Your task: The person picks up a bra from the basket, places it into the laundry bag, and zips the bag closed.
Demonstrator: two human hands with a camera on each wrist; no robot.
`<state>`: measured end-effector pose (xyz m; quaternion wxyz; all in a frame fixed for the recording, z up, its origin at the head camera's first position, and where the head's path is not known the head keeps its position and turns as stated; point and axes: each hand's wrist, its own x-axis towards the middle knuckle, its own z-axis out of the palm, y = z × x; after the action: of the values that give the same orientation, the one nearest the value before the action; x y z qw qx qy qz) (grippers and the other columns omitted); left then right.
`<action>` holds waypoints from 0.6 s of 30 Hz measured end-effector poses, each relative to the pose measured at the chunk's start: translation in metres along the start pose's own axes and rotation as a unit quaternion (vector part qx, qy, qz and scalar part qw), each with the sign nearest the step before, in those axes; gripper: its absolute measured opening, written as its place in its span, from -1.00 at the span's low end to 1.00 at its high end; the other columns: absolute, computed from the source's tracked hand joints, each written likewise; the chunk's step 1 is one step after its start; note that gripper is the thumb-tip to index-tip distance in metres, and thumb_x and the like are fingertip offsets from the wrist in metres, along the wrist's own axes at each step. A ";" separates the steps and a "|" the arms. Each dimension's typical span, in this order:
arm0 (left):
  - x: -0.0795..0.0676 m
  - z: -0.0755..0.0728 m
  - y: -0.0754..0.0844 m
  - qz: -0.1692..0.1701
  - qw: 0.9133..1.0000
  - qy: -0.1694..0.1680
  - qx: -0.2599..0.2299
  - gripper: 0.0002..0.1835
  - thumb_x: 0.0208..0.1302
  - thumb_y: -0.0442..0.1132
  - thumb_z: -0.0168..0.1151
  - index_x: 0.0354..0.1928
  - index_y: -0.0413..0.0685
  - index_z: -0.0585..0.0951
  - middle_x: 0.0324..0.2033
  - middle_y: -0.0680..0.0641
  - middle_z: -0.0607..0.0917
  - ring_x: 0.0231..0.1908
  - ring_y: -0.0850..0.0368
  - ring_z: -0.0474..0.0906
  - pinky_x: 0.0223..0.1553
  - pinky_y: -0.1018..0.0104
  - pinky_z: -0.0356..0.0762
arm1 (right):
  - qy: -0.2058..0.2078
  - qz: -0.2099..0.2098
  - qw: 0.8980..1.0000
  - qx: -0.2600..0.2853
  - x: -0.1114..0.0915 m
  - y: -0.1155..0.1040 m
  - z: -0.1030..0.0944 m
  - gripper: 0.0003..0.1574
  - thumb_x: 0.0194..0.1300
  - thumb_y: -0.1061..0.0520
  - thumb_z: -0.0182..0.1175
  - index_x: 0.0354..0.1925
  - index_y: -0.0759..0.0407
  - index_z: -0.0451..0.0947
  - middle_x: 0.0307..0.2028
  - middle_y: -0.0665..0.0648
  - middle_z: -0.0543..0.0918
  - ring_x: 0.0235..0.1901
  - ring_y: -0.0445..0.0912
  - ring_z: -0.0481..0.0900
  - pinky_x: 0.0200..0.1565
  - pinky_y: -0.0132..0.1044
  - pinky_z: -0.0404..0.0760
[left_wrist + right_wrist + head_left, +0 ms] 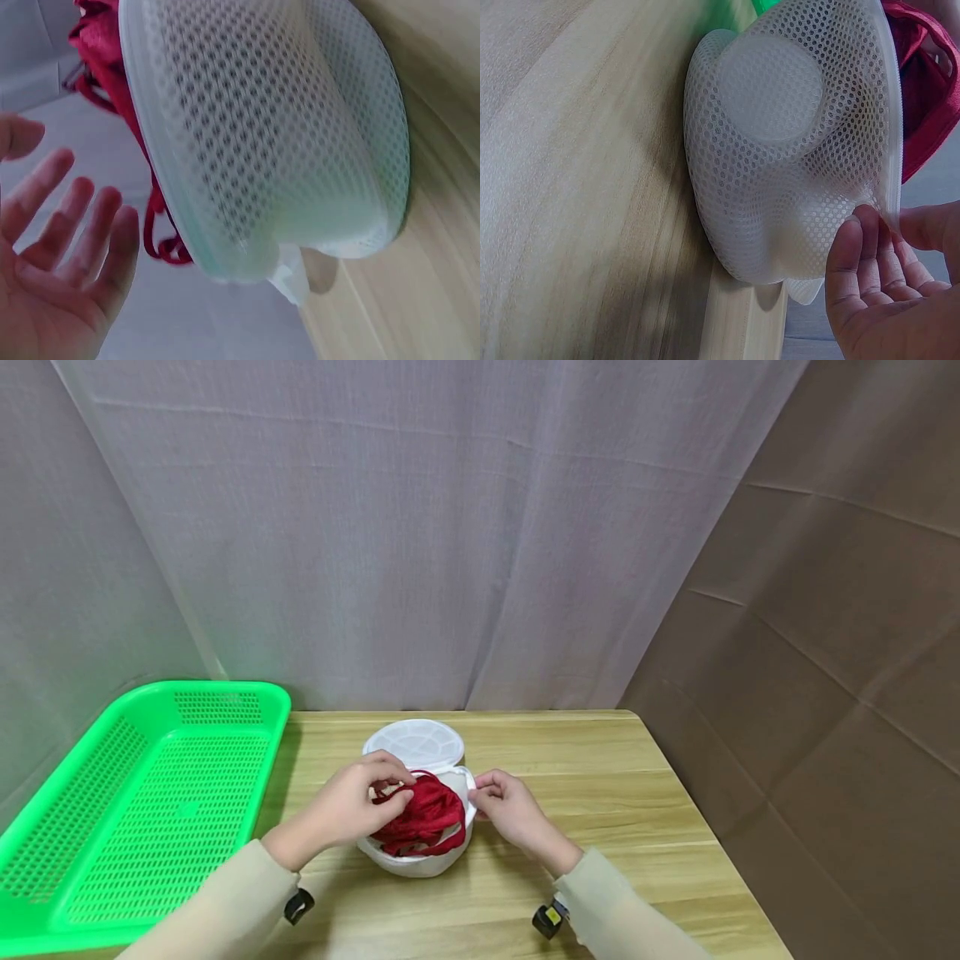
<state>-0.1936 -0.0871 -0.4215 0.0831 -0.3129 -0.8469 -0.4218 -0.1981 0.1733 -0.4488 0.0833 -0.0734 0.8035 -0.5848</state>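
Note:
A white mesh laundry bag (pixel 415 866) stands on the table with its round lid (pixel 414 742) folded back. Out of its mouth bulges a shiny red garment with thin straps (pixel 430 810); its exact kind is hard to tell. My left hand (pixel 365 797) hovers over the garment's left side, and the left wrist view shows its fingers (pixel 101 232) loosely bent, apart from the cloth. With thumb and fingers, my right hand (pixel 510 810) pinches the zippered rim (pixel 894 112) on the bag's right side.
To the left is a large green plastic basket (pixel 273 735) with a slotted bottom. Grey cloth (pixel 375 568) hangs behind the wooden table (pixel 600 777), and a brown covering (pixel 825 693) rises on the right.

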 end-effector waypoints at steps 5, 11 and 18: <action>-0.001 -0.004 -0.012 -0.035 0.998 0.049 -0.014 -0.85 0.13 -0.29 0.35 -0.22 0.02 0.69 -0.25 0.09 0.63 -0.24 0.08 0.60 -0.24 0.17 0.60 | 0.006 0.001 1.000 -0.002 0.007 0.015 0.000 -0.80 0.34 0.27 0.16 -0.12 0.40 0.48 -0.37 0.15 0.63 -0.38 -0.09 0.57 -0.18 0.02 0.62; -0.004 -0.004 -0.025 -0.077 0.993 0.085 0.004 -0.70 0.10 -0.27 0.38 -0.08 -0.15 0.65 -0.14 -0.09 0.65 -0.17 -0.03 0.58 -0.15 0.08 0.58 | 0.009 0.003 1.000 -0.004 0.007 0.014 0.000 -0.80 0.34 0.26 0.17 -0.12 0.39 0.48 -0.37 0.14 0.63 -0.37 -0.07 0.58 -0.17 0.07 0.61; -0.011 -0.004 -0.037 -0.167 0.984 0.062 0.020 -0.45 0.10 -0.09 0.42 0.09 -0.20 0.53 -0.07 -0.17 0.61 -0.14 -0.11 0.59 -0.18 0.07 0.58 | 0.008 -0.001 1.000 -0.004 0.007 0.015 0.001 -0.79 0.34 0.26 0.17 -0.11 0.40 0.49 -0.35 0.15 0.65 -0.36 -0.09 0.58 -0.19 0.06 0.61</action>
<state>-0.2075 -0.1117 -0.4480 0.0706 -0.1388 -0.8887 -0.4312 -0.2048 0.1755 -0.4637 0.0764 -0.0698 0.8062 -0.5825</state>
